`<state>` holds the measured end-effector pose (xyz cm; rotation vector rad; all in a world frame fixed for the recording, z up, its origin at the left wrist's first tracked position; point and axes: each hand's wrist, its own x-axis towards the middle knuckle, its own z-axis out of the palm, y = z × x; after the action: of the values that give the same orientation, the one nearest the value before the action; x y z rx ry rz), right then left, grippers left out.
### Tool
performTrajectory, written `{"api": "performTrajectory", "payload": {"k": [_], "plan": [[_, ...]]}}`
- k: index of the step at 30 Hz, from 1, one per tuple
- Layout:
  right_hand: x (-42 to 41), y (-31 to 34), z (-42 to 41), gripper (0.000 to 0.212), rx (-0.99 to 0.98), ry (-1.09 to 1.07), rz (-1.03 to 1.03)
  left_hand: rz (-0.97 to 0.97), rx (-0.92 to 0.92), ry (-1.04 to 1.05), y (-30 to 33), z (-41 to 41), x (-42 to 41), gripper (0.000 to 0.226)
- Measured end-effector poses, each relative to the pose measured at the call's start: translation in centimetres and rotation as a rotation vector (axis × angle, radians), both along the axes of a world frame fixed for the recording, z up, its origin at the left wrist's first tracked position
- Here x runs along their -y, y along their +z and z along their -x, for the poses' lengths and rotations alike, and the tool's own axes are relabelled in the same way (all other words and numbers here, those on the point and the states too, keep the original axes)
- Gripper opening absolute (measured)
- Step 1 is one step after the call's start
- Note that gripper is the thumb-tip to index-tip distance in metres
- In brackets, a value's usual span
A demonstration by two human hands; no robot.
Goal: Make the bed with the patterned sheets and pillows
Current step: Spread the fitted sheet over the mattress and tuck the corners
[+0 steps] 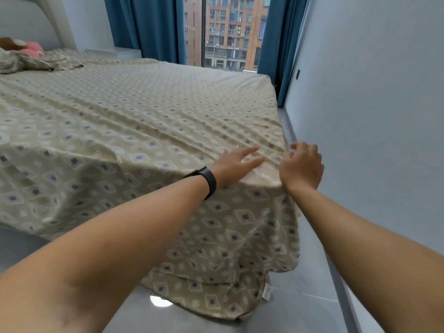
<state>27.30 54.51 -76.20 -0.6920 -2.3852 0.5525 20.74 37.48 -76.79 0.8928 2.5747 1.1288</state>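
Seen from head height at the foot corner of a bed: a beige cotton sheet printed with grey diamonds and pale circles (pixel 134 111), spread over the mattress, its near corner draped down to the grey tiled floor (pixel 300 306), a small white care label at the hem. Left hand (pixel 236 164), black band on the wrist, laid flat on the corner with fingers straight and spread, pressing the cloth, nothing gripped. Right hand (pixel 301 165) just beside it at the very corner, fingers curled; thumb and fingertips appear to pinch a fold, though the back of the hand hides the contact. Diagonal wrinkles running from the corner across the bed. Far left, cut off by the frame edge: a crumpled heap of the same patterned fabric (pixel 31 61), pillow or cover unclear, with a pink plush toy (pixel 33 48) behind it, blurred. Beyond, teal curtains (pixel 146 27) framing a window.
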Motion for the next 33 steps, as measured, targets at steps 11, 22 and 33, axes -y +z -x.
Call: {"api": "performTrajectory", "payload": {"k": [11,22,33], "plan": [[6.6,-1.3,13.8,0.058,0.484,0.554,-0.295,0.501,-0.258,0.272,-1.8,7.2,5.9,0.085],[5.0,2.5,24.8,0.076,1.014,0.671,-0.538,0.67,0.106,0.462,-0.5,13.3,9.7,0.145],[10.9,7.0,31.6,0.014,1.297,0.991,-0.838,0.771,0.568,0.271,3.4,15.9,10.6,0.155]]}}
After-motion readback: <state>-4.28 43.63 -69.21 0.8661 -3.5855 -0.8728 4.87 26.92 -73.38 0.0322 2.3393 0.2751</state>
